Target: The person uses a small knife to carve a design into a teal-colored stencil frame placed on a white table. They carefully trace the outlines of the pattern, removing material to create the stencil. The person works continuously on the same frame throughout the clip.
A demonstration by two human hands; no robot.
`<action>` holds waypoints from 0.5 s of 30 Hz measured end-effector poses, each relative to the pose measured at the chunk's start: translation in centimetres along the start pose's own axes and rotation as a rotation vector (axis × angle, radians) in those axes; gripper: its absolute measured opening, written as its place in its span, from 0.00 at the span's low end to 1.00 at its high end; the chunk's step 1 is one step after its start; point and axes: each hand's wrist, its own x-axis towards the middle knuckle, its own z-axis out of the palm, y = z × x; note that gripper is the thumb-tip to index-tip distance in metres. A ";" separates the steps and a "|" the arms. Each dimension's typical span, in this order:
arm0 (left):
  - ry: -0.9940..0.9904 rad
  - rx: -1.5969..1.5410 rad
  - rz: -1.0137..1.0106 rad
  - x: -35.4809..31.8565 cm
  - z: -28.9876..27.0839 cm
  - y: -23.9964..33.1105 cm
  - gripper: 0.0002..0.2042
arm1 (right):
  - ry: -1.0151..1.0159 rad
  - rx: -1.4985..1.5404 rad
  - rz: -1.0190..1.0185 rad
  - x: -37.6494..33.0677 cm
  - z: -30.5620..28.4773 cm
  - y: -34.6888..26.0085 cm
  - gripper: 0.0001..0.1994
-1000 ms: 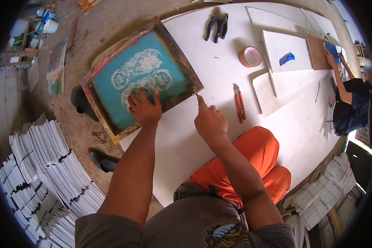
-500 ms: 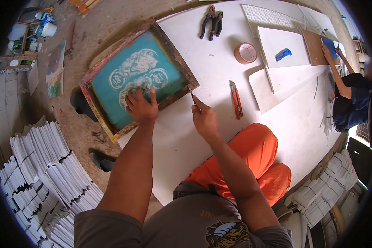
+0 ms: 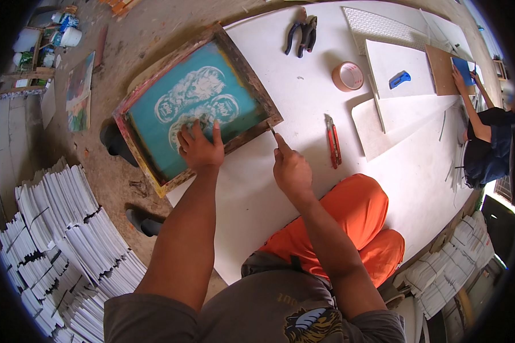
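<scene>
A wooden screen-printing frame (image 3: 256, 86) with a turquoise mesh (image 3: 154, 131) and a pale design on it lies tilted at the table's left side. My left hand (image 3: 202, 150) rests on the mesh with its fingers spread, over the lower part of the design. Closed around a slim tool with a narrow metal tip (image 3: 273, 130), my right hand (image 3: 293, 170) is just below the frame's right corner. The tip is at the edge of the wood there; my fingers hide most of the handle. A red utility knife (image 3: 333, 143) lies on the white table, right of that hand.
Pliers (image 3: 301, 35), a roll of brown tape (image 3: 348, 76) and a blue cutter (image 3: 400, 80) on a white board lie farther off. Another person's hands (image 3: 459, 80) work at the far right. Stacked white bundles (image 3: 68, 228) stand at the lower left.
The whole view has shifted slightly. My right hand has drawn back a little to the lower right, tool still at the frame's corner. My left hand stays spread on the mesh.
</scene>
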 end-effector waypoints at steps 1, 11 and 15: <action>-0.005 0.002 -0.003 0.0 -0.1 0.1 0.35 | -0.007 0.000 0.005 0.1 -0.2 -0.2 0.24; 0.014 0.039 0.022 0.2 0.3 -0.1 0.35 | 0.036 0.130 -0.018 0.5 1.1 0.5 0.24; 0.016 0.041 0.023 0.1 0.1 -0.2 0.34 | 0.097 0.296 -0.042 0.4 1.6 0.7 0.23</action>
